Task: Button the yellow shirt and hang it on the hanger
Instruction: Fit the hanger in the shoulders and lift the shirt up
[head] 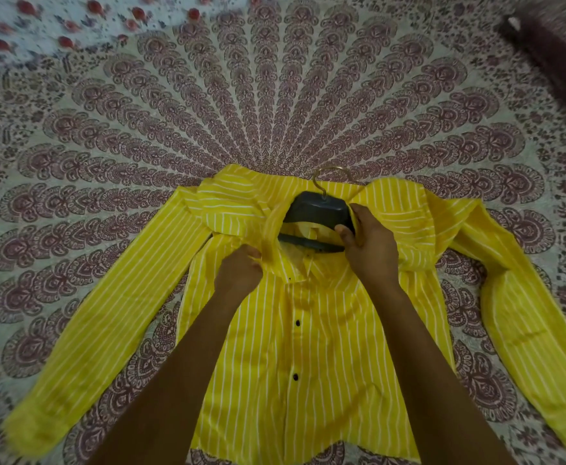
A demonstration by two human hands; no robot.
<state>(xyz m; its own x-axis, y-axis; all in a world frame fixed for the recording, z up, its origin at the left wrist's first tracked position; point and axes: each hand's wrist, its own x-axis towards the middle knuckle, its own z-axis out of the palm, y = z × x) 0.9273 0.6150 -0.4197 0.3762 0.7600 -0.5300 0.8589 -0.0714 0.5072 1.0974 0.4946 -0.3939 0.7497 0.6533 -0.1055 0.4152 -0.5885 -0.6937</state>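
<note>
On the mandala-print bedsheet (275, 95), centre near, a yellow striped shirt (325, 347) lies front up, collar at the far end and hem near. Left sleeve (107, 313) runs straight out to the near left. Right sleeve (526, 313) is bent at the shoulder and runs down to the near right. Lower placket is closed, with two black buttons (297, 322) showing one below the other; the neck is open and rumpled.

A dark plastic hanger (315, 209) sits in the open neck, partly inside the shirt, with both ends hidden under fabric. Its brass-coloured hook (318, 188) sticks out past the collar on the far side.

Right hand (372, 253) grips the right part of the hanger, thumb on the near side, fingers curled over the far edge. Left hand (238, 273) is just left of the hanger, fingers curled together and clamped on a bunch of shirt fabric at the left neck edge. Both forearms are bare and cross over the shirt front.

A floral cloth with red flowers (40, 25) lies far left. A dark maroon object (556, 58) is at far right, too blurred to name.
</note>
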